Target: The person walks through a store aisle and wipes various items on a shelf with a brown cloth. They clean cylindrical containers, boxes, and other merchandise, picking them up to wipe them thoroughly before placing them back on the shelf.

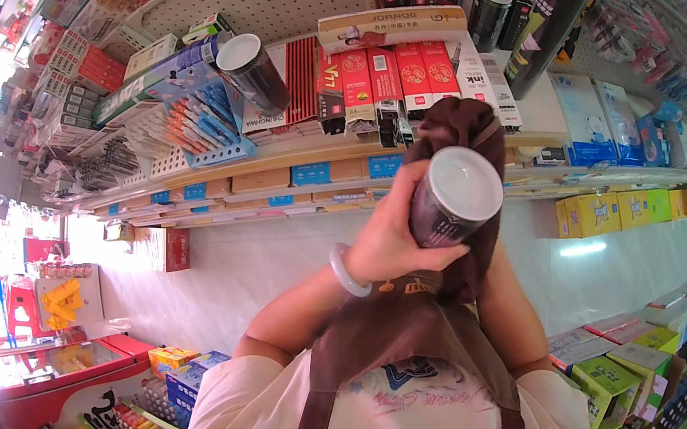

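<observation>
My left hand is wrapped around a dark cylindrical canister with a white lid, which I hold in front of my chest. A pale bangle circles that wrist. Bunched dark brown cloth rises behind the canister and hangs down its right side. My right forearm leads into this cloth; the cloth hides the right hand, which holds it up against the canister. Under both arms is the brown apron I wear.
Ahead, a shelf bears red pen boxes, another white-lidded canister and a tray of pens. A tall dark canister stands farther right. Green boxes line the right-hand rack; a red-edged display case sits lower left.
</observation>
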The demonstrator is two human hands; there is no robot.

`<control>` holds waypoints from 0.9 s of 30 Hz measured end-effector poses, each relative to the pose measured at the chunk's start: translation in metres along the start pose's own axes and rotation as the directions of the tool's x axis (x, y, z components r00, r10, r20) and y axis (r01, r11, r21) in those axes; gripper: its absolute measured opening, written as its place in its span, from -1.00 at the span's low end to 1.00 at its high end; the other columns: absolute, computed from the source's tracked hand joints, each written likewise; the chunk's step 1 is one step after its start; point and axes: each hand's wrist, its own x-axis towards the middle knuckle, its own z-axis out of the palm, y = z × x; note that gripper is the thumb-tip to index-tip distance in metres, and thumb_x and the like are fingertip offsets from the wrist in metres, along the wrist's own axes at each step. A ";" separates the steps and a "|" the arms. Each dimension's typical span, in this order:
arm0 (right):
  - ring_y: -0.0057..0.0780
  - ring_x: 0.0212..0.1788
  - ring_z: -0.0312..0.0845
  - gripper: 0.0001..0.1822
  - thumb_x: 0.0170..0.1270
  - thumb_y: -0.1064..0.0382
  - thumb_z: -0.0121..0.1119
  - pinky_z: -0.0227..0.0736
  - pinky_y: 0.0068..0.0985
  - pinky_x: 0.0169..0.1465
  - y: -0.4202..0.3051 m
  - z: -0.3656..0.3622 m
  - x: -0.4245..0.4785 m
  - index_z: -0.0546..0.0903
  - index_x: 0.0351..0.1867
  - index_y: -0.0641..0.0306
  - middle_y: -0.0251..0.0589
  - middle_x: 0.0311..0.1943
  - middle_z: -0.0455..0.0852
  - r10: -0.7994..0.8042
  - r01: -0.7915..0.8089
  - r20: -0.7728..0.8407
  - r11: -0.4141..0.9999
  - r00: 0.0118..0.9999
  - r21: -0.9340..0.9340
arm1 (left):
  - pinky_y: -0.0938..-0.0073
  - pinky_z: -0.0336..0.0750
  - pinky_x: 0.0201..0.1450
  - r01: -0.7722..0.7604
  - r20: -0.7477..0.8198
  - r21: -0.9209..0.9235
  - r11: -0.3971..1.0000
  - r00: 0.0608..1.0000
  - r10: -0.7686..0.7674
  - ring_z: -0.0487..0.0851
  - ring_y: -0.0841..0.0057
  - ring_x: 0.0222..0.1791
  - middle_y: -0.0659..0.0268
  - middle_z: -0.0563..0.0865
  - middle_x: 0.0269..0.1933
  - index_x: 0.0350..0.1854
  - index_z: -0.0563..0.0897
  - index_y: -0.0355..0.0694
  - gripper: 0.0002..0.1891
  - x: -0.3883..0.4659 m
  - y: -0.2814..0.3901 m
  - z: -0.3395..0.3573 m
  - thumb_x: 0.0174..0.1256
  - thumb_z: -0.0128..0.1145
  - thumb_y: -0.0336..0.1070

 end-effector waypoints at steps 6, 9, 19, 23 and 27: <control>-0.23 0.00 0.50 -0.70 0.39 0.17 -0.04 0.35 -0.43 0.14 -0.015 0.009 -0.038 0.44 0.02 0.29 -0.12 0.01 0.53 -0.105 0.215 0.196 0.674 0.975 -0.707 | 0.35 0.44 0.18 -0.269 -0.242 -0.105 0.957 0.941 0.238 0.55 0.36 0.07 0.19 0.56 0.05 0.19 0.43 -0.26 -0.22 0.014 0.006 0.012 -0.19 0.48 -0.24; -0.29 0.10 0.49 -0.49 0.31 0.03 0.08 0.38 -0.41 0.15 -0.051 0.031 -0.034 0.44 0.19 0.29 -0.11 0.11 0.54 -0.085 0.142 0.135 0.853 0.987 -0.502 | 0.36 0.40 0.23 -0.192 -0.152 -0.029 0.981 0.971 0.185 0.54 0.39 0.08 0.22 0.56 0.05 0.19 0.45 -0.24 -0.24 0.018 0.000 0.019 -0.18 0.49 -0.24; -0.48 -0.45 0.36 -0.68 0.22 0.16 -0.04 0.50 -0.44 -0.28 -0.136 -0.007 -0.023 0.50 -0.18 0.41 -0.28 -0.42 0.44 0.061 -0.080 -0.243 0.994 0.968 -0.068 | 0.39 0.52 0.15 -0.097 -0.469 -0.068 0.993 0.882 0.054 0.54 0.43 0.17 0.14 0.55 0.16 0.30 0.19 -0.25 -0.12 0.162 -0.016 -0.024 0.00 0.55 -0.33; -0.48 -0.46 0.39 -0.76 0.10 0.30 -0.11 0.53 -0.49 -0.26 -0.139 -0.012 -0.026 0.46 -0.24 0.38 -0.30 -0.47 0.41 0.059 -0.168 -0.364 0.946 0.930 -0.277 | 0.30 0.43 0.30 0.070 -0.414 0.065 0.995 0.909 -0.037 0.50 0.32 0.26 0.02 0.50 0.25 0.33 0.17 -0.31 -0.03 0.180 -0.031 -0.016 -0.06 0.59 -0.21; -0.37 -0.30 0.49 -0.86 0.00 0.52 -0.03 0.52 -0.47 -0.14 -0.145 -0.068 -0.041 0.40 -0.34 0.36 -0.14 -0.30 0.57 -0.250 0.088 -0.048 0.502 0.967 -0.860 | 0.28 0.41 0.31 0.159 -0.396 0.193 0.968 0.916 -0.071 0.47 0.31 0.28 0.01 0.45 0.31 0.43 0.10 -0.37 0.03 0.180 -0.040 -0.017 0.01 0.55 -0.20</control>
